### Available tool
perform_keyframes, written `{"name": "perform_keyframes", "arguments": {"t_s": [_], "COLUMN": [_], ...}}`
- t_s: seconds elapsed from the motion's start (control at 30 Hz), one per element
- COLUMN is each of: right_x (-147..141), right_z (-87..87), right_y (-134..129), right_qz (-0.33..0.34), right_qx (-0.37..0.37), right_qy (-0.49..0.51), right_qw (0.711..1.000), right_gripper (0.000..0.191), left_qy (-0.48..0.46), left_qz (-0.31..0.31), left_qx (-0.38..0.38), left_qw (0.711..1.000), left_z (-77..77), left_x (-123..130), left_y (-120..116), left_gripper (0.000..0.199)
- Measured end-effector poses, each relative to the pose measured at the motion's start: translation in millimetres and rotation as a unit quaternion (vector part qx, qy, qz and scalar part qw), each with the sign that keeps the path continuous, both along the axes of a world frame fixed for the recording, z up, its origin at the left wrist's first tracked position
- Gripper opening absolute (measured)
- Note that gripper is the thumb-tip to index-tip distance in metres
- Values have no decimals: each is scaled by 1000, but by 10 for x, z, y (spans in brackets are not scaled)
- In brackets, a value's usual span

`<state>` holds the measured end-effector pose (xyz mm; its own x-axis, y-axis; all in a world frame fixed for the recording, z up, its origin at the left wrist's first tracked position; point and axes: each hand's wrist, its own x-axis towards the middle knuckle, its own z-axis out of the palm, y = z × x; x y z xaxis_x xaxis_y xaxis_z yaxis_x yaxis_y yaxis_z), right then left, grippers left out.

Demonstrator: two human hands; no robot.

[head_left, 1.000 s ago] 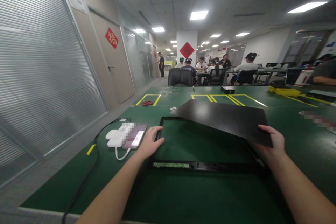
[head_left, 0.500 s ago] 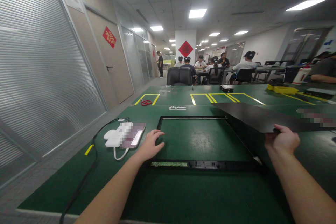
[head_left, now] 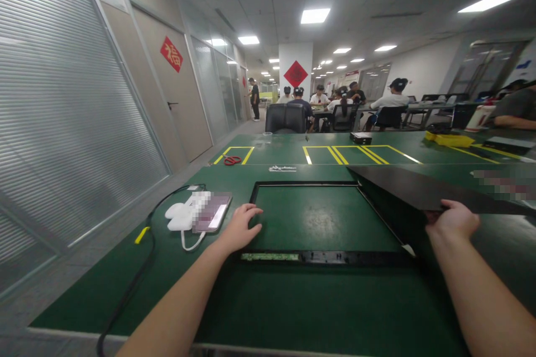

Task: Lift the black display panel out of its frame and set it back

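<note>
Fingers (head_left: 451, 204) of my right hand (head_left: 457, 221) grip the dark panel (head_left: 412, 187) by an edge.

My left hand (head_left: 239, 228) curves open at the left side of the black frame (head_left: 355, 258), perhaps steadying it flat on the tabletop (head_left: 326, 307); the panel tilts, raised, at its right.

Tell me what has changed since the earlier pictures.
The right hand has carried the thin, flat black panel rightward from over the black rectangular frame and still holds it. The left hand stays by the frame's left side; the frame hasn't moved.
</note>
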<state>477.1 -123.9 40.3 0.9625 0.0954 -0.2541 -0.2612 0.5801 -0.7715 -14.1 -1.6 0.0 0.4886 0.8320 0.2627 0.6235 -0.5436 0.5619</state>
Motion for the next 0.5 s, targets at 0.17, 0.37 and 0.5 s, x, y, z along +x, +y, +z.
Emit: {"name": "perform_keyframes", "arguments": {"t_s": [0.17, 0.37, 0.5], "right_x": [31, 68, 104], "right_z": [-30, -98, -163], "right_y": [12, 41, 52], "right_qz": [-1, -1, 16], "right_qx": [-20, -28, -8], "right_qy": [19, 40, 59], "right_qw": [1000, 999, 998], "right_gripper": [35, 35, 35], "left_qy": [14, 9, -10], "left_qz": [0, -5, -5], "left_qx": [0, 1, -5], "left_qw": [1000, 1000, 1000], "left_z": [-23, -49, -51], "left_x": [-2, -8, -13], "left_y": [13, 28, 26], "left_gripper": [39, 39, 37]}}
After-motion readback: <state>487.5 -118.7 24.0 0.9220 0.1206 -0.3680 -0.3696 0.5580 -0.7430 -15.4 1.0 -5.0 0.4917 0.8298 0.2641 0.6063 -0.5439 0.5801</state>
